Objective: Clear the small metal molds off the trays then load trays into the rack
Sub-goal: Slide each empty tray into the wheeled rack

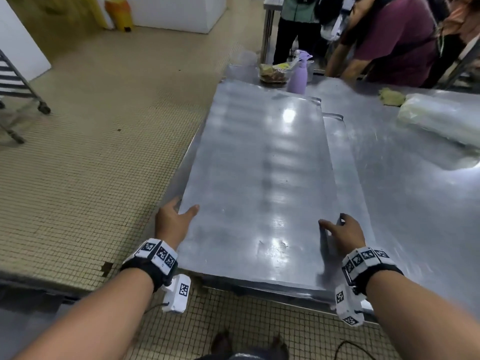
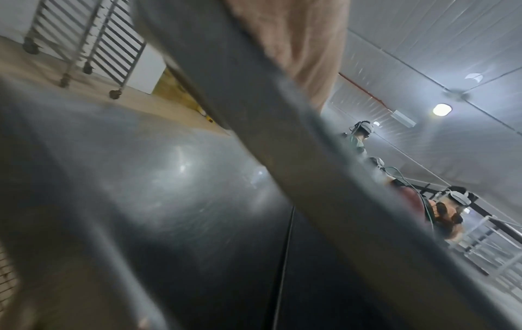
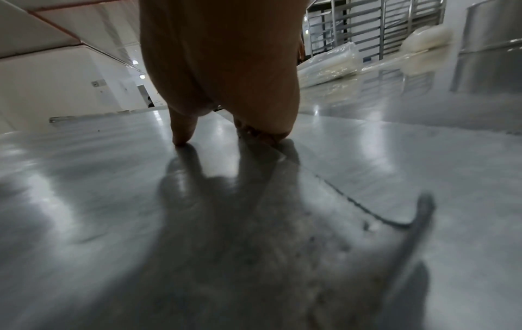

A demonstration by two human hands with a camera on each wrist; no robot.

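now | left hand (image 1: pixel 173 221) grips tray (image 1: pixel 259 178) left edge, thumb on top | right hand (image 1: pixel 342 233) grips right edge likewise

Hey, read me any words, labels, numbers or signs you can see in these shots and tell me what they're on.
No readable text anywhere.
The wrist bands carry only black-and-white square marker patterns, no letters or numbers.
The purple bottle shows no legible label.
The tray gripped by the left hand and right hand is bare metal.
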